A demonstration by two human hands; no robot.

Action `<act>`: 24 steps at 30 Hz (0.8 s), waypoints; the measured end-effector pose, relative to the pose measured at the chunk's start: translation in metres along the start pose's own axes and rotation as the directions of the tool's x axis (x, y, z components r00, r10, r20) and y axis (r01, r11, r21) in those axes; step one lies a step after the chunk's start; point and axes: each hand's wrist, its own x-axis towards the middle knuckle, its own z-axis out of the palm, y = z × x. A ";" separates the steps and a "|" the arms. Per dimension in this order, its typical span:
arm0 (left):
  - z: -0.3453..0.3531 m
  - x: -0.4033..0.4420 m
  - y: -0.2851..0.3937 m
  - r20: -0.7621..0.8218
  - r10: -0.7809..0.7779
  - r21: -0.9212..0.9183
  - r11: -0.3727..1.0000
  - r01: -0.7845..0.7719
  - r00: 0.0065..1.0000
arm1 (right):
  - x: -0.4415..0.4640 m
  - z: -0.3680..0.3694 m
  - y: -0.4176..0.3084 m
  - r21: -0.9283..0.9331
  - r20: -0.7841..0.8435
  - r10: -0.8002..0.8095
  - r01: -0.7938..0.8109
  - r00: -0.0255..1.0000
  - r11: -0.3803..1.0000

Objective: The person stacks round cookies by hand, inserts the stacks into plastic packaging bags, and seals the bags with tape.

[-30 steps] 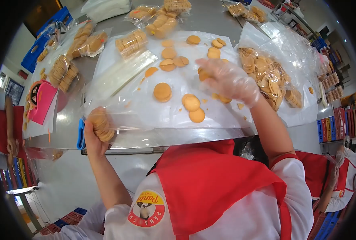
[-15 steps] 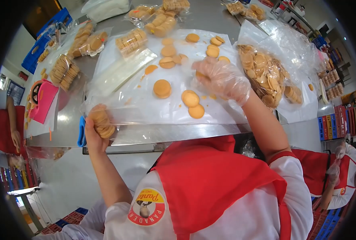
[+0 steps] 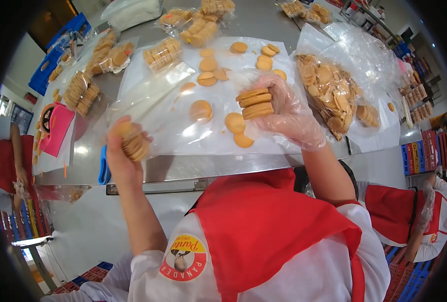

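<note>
My left hand [image 3: 121, 163], bare, grips a clear plastic bag at the table's front edge. Several round cookies [image 3: 131, 142] sit stacked in the bag's bottom end. The clear film stretches from there to the right over the white sheet. My right hand [image 3: 296, 118] wears a clear plastic glove and pinches a short stack of cookies [image 3: 256, 104] above the sheet. Just left of it lie two overlapping loose cookies [image 3: 236, 123], and another loose cookie [image 3: 201, 111] shows through the film.
A white sheet [image 3: 263, 146] covers part of the metal table. A large bag of flat cookies [image 3: 326, 88] lies at right. Filled packs [image 3: 162, 53] stand at the back, others [image 3: 81, 93] at left near a pink object [image 3: 56, 129]. Co-workers in red aprons [image 3: 389, 211] are at both sides.
My right hand has lifted a stack of cookies off the sheet and turned it toward the left. My left hand has raised the bag slightly, and its film now spreads over more loose cookies.
</note>
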 end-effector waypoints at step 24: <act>0.065 0.010 0.001 0.372 0.032 -0.011 0.999 -0.030 0.928 | -0.033 0.009 -0.020 0.340 -0.133 0.092 -0.042 0.987 0.939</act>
